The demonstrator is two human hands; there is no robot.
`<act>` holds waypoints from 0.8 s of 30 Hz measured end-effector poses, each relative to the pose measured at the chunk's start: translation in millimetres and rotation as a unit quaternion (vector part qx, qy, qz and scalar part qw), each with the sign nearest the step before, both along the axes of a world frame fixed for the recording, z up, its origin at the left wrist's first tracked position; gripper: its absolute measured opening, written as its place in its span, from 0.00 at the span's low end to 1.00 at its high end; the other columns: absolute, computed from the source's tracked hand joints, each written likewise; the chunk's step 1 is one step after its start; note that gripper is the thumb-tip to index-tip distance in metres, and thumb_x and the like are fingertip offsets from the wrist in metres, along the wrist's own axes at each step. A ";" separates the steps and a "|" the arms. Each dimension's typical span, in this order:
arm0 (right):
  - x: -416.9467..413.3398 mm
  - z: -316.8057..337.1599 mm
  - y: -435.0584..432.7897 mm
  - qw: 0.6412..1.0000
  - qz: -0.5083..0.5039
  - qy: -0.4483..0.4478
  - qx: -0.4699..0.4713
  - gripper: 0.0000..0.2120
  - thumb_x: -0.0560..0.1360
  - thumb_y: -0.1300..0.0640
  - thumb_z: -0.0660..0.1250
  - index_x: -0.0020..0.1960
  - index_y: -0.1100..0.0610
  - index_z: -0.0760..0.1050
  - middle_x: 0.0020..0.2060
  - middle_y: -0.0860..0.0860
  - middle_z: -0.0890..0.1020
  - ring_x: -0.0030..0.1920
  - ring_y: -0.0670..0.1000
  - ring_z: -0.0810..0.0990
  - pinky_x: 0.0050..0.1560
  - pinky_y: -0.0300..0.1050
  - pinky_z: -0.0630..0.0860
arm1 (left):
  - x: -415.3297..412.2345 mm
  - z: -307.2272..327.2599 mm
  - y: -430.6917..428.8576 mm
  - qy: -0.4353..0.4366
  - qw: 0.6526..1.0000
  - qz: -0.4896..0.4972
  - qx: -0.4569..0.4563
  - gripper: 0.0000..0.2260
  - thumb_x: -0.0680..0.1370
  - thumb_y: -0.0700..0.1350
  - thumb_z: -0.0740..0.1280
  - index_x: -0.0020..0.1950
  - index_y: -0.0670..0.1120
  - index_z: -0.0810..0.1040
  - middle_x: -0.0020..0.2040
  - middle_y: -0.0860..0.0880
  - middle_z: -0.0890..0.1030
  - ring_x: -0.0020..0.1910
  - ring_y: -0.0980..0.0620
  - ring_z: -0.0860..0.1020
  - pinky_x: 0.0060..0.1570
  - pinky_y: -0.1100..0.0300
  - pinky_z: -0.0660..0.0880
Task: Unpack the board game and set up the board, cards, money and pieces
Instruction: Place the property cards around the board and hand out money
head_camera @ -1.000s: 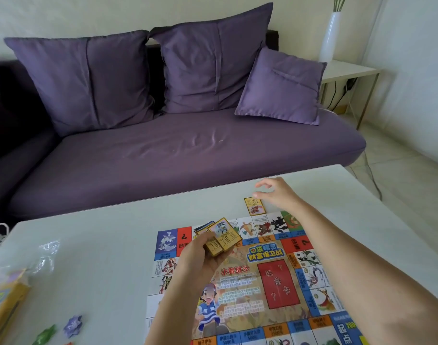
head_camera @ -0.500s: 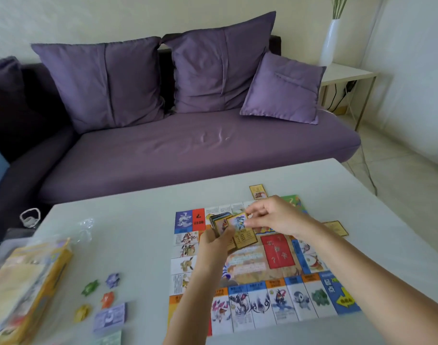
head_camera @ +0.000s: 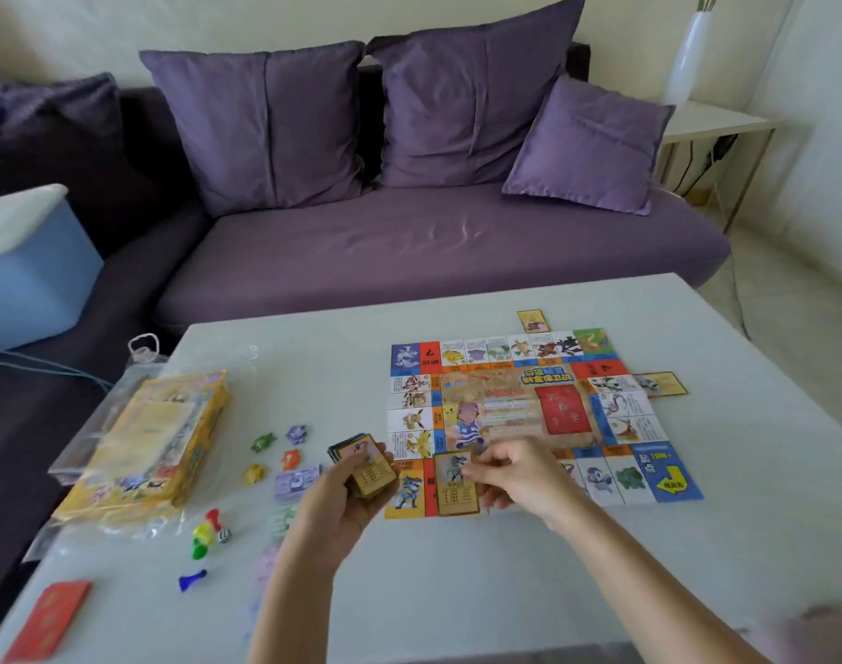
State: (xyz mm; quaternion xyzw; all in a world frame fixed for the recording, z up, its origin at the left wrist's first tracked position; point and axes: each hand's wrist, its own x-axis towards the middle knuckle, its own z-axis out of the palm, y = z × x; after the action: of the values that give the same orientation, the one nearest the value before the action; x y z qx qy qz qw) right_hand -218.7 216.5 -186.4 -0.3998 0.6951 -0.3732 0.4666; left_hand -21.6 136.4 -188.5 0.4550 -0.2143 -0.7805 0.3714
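From the head view, the game board (head_camera: 529, 409) lay flat and unfolded on the pale counter (head_camera: 481, 596), ringed with coloured squares showing creatures, with a red rectangle and a cartoon figure in its middle. The left grip (head_camera: 347, 493) was curled round a deck of gold-edged cards (head_camera: 367, 468), held just off the board's near-left corner. The right grip (head_camera: 519, 476) pinched a single card (head_camera: 454, 482) by its right edge, face up over the board's near edge. One more card (head_camera: 533, 321) lay just beyond the far edge, and another (head_camera: 660, 384) just beside the right edge.

Left of the board sat four small tokens: green (head_camera: 263, 442), purple (head_camera: 296, 434), orange (head_camera: 290, 458) and yellow (head_camera: 255, 473), near a purple stack of money (head_camera: 296, 484). Coloured pawns (head_camera: 202, 534) and a die (head_camera: 224, 535) lay nearer, with a blue pawn (head_camera: 192, 580) apart. The yellow game box (head_camera: 150, 443) lay flat inside a clear plastic bag (head_camera: 79, 452); what the box held could not be told. A red packet (head_camera: 50, 615) lay at the near-left corner.
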 end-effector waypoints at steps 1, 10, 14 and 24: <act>12.5 -6.6 4.2 1.000 0.009 -0.002 0.013 0.06 0.73 0.57 0.72 0.41 0.59 0.80 0.29 0.50 0.82 0.28 0.45 0.80 0.28 0.36 0.74 | 8.7 -2.4 3.8 0.006 1.000 0.008 0.003 0.08 0.79 0.36 0.58 0.51 0.36 0.76 0.38 0.41 0.83 0.42 0.43 0.80 0.31 0.56 0.81; 74.9 -48.0 18.6 0.978 0.068 0.192 0.052 0.15 0.74 0.50 0.70 0.33 0.57 0.74 0.29 0.49 0.80 0.28 0.46 0.76 0.37 0.44 0.77 | 39.9 -14.6 14.7 0.014 0.999 0.039 0.003 0.09 0.80 0.35 0.56 0.54 0.37 0.75 0.39 0.41 0.84 0.35 0.45 0.84 0.32 0.55 0.81; 79.3 -49.8 12.1 0.964 0.073 0.249 0.062 0.18 0.73 0.47 0.70 0.31 0.54 0.68 0.29 0.49 0.77 0.31 0.48 0.75 0.41 0.45 0.77 | 42.1 -11.9 16.7 -0.021 0.999 0.033 -0.012 0.09 0.80 0.35 0.57 0.51 0.37 0.76 0.38 0.41 0.84 0.35 0.45 0.83 0.32 0.56 0.81; 73.0 -52.3 10.4 0.972 0.074 0.218 0.054 0.17 0.75 0.49 0.69 0.34 0.56 0.68 0.29 0.50 0.78 0.27 0.48 0.75 0.42 0.47 0.79 | 42.4 -5.0 21.2 -0.077 0.996 0.002 -0.032 0.08 0.80 0.34 0.58 0.52 0.38 0.76 0.42 0.39 0.83 0.45 0.42 0.80 0.33 0.56 0.81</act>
State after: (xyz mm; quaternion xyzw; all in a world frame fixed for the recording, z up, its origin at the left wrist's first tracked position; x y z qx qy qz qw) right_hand -145.7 226.9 -238.7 -0.4964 0.7676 -0.2033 0.3508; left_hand 20.8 157.6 -193.5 0.5024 -0.2660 -0.7350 0.3696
